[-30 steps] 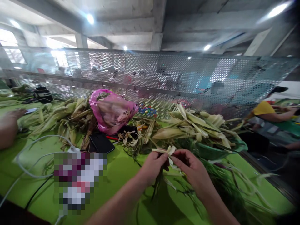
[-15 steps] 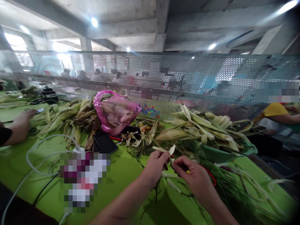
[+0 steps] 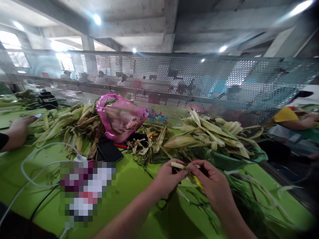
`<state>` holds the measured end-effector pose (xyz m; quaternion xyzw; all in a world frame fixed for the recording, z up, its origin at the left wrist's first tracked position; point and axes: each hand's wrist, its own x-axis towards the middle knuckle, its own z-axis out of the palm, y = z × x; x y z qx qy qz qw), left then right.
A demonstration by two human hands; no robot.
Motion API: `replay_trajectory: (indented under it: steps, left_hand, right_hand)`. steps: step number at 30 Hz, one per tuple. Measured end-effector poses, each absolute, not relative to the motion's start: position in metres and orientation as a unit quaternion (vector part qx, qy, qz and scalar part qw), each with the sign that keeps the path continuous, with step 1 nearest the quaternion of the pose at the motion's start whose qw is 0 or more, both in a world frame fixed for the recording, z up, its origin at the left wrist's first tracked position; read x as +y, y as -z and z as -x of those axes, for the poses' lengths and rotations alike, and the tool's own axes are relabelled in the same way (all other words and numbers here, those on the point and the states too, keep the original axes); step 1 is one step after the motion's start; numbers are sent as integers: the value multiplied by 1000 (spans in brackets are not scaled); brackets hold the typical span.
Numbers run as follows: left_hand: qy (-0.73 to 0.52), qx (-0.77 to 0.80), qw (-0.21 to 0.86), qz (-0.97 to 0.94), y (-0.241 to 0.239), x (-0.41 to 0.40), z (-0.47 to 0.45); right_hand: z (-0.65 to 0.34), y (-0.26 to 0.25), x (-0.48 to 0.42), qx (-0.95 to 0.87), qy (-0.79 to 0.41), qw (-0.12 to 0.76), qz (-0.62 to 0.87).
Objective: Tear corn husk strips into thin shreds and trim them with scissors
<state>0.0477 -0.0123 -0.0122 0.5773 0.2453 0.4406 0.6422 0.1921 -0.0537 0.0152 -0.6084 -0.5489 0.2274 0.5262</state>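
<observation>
My left hand point(image 3: 167, 181) is closed, pinching a pale corn husk strip point(image 3: 177, 165) between thumb and fingers. Fingertips of my right hand point(image 3: 214, 186) meet the left ones and pinch the same strip where it looks folded or wrapped; the exact join is hidden by the fingers. A yellow object point(image 3: 198, 183) shows partly beneath my right hand, its kind unclear. Thin dark green strands point(image 3: 203, 207) and loose pale strips lie below on the green tabletop point(image 3: 134, 186). Beside my right wrist rests a bundle of green grass-like strands point(image 3: 245, 199).
Corn husks point(image 3: 211, 132) overflow a green basket point(image 3: 228, 162) at right. A pink plastic bag point(image 3: 122, 119), a husk heap point(image 3: 74, 121) and a black phone point(image 3: 109, 151) are left of centre. White cables point(image 3: 25, 162) cross the left side. Co-workers' arms point(image 3: 18, 131) show at both sides.
My right hand has moved left and up against my left hand, and both now pinch the strip closely. The strip lies flatter between them. The view has shifted slightly.
</observation>
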Motion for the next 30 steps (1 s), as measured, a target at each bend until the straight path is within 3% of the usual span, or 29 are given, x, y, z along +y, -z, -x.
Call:
replay_trajectory:
  steps: [14, 21, 30]
  left_hand:
    - [-396, 233, 677, -576, 11, -11, -45]
    - [-462, 239, 657, -546, 7, -9, -44]
    - [-456, 268, 659, -534, 4, -10, -42]
  right_hand:
    - [-186, -15, -54, -472, -367, 561, 573]
    - [-187, -14, -55, -495, -345, 577, 550]
    - [-190, -10, -55, -575, -192, 551, 573]
